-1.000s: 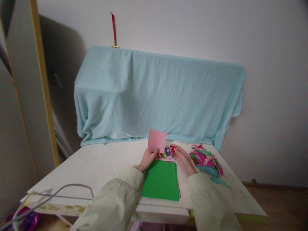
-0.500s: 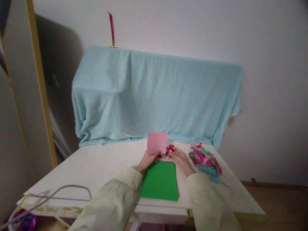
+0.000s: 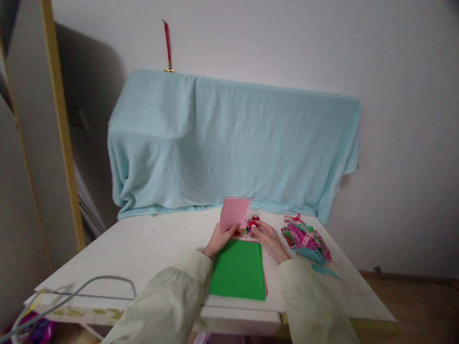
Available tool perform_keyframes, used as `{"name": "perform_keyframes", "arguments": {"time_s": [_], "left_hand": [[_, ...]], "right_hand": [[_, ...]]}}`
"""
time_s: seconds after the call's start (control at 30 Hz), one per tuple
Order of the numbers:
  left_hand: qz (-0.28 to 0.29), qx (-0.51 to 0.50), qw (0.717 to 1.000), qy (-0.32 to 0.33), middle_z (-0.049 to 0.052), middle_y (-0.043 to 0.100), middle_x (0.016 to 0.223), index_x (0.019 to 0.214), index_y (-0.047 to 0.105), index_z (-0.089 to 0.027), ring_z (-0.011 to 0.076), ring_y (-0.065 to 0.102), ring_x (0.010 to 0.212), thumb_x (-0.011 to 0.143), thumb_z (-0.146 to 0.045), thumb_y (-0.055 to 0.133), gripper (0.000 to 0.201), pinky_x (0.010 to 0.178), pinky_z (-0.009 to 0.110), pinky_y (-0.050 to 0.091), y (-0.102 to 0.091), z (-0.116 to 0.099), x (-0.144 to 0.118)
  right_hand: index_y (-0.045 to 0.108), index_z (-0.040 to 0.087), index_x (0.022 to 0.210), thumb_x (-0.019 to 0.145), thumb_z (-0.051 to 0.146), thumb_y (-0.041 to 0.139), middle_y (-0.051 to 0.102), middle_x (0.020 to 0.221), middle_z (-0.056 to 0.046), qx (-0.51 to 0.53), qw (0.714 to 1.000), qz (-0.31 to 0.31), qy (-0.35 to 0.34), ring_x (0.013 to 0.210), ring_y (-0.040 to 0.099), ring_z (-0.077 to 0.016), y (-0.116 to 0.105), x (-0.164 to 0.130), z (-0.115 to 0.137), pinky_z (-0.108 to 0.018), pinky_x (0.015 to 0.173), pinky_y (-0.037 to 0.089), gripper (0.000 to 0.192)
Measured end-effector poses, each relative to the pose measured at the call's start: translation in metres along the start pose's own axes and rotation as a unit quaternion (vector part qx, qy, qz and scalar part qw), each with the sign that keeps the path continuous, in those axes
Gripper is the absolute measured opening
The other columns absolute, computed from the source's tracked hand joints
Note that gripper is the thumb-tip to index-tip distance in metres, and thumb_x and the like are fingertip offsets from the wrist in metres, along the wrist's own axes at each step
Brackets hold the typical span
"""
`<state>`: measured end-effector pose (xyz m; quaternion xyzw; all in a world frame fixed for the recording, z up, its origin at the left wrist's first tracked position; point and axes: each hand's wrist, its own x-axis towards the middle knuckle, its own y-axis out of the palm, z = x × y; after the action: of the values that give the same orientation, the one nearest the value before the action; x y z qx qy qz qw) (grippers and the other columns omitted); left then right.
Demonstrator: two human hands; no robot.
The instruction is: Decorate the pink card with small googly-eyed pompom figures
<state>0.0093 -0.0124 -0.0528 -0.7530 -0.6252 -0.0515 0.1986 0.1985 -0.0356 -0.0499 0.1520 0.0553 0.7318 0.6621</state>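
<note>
Steadying the pink sheet (image 3: 235, 212), pinched by the left hand (image 3: 219, 238) at the green paper's (image 3: 237, 271) twelve o'clock, should help align its edge with the red tool (image 3: 253, 224) the right hand (image 3: 270, 239) grips at the sheet's four o'clock.

A pale blue blanket (image 3: 233, 138) hangs in folds behind a white table (image 3: 158, 243), in front of a white wall (image 3: 398, 105). A red ribbon (image 3: 167, 43) with a gold bottom shows above the blanket. A tall gray panel (image 3: 34, 95) with a yellow edge stands on the left, by a dark shadow (image 3: 86, 57), and brown wooden floor (image 3: 412, 303) shows on the right.
</note>
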Motion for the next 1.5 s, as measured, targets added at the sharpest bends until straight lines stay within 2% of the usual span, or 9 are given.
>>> {"name": "perform_keyframes", "arguments": {"time_s": [0.13, 0.47, 0.63, 0.77, 1.0, 1.5], "left_hand": [[0.012, -0.007, 1.000, -0.004, 0.009, 0.065, 0.064, 0.076, 0.070, -0.009, 0.0113, 0.048, 0.046, 0.082, -0.058, 0.047, 0.055, 0.047, 0.022, 0.037, 0.002, 0.001, 0.000], [0.012, -0.025, 0.999, -0.025, 0.013, 0.069, 0.073, 0.076, 0.069, -0.007, 0.0123, 0.050, 0.048, 0.080, -0.059, 0.050, 0.055, 0.046, 0.022, 0.038, 0.003, -0.004, -0.001], [0.015, -0.034, 0.999, -0.023, 0.012, 0.069, 0.074, 0.079, 0.069, -0.009, 0.0129, 0.052, 0.050, 0.081, -0.057, 0.049, 0.052, 0.046, 0.022, 0.039, 0.004, -0.004, -0.002], [0.009, -0.023, 1.000, -0.018, 0.011, 0.069, 0.074, 0.079, 0.068, -0.010, 0.0130, 0.053, 0.051, 0.081, -0.058, 0.049, 0.052, 0.047, 0.021, 0.039, 0.004, 0.000, -0.002], [0.014, 0.028, 1.000, -0.003, 0.005, 0.059, 0.056, 0.070, 0.064, -0.011, 0.0121, 0.047, 0.045, 0.082, -0.058, 0.048, 0.052, 0.045, 0.022, 0.035, 0.004, 0.012, -0.001], [0.069, 0.058, 0.995, 0.030, -0.001, 0.050, 0.048, 0.064, 0.058, -0.012, 0.0120, 0.046, 0.050, 0.086, -0.051, 0.046, 0.046, 0.047, 0.020, 0.031, -0.002, -0.001, -0.004]], "right_hand": [[0.065, 0.018, 0.096, 0.063, 0.035, 0.079, 0.067, 0.082, -0.005, 0.003, 1.000, 0.006, 0.011, 0.068, 0.063, -0.0178, 0.001, 0.001, 0.001, -0.033, 0.070, 0.048, 0.040], [0.064, 0.019, 0.097, 0.064, 0.037, 0.077, 0.067, 0.088, -0.005, -0.007, 1.000, 0.014, 0.001, 0.069, 0.062, -0.0166, 0.000, 0.001, 0.000, -0.032, 0.069, 0.048, 0.040], [0.064, 0.020, 0.098, 0.065, 0.037, 0.076, 0.067, 0.084, -0.004, -0.017, 1.000, 0.024, -0.005, 0.071, 0.063, -0.0178, -0.002, 0.002, -0.003, -0.032, 0.070, 0.049, 0.039], [0.063, 0.020, 0.100, 0.064, 0.036, 0.077, 0.067, 0.087, -0.004, -0.054, 0.998, 0.024, 0.015, 0.068, 0.062, -0.0164, -0.005, 0.003, -0.008, -0.031, 0.067, 0.049, 0.042], [0.065, 0.017, 0.096, 0.066, 0.033, 0.075, 0.066, 0.083, -0.003, -0.098, 0.993, 0.068, 0.003, 0.057, 0.054, -0.0112, -0.008, 0.005, -0.013, -0.024, 0.052, 0.041, 0.035], [0.065, 0.016, 0.096, 0.066, 0.036, 0.075, 0.064, 0.081, -0.003, -0.134, 0.987, 0.089, 0.014, 0.059, 0.052, -0.0109, -0.012, 0.008, -0.019, -0.024, 0.053, 0.039, 0.037]]}}
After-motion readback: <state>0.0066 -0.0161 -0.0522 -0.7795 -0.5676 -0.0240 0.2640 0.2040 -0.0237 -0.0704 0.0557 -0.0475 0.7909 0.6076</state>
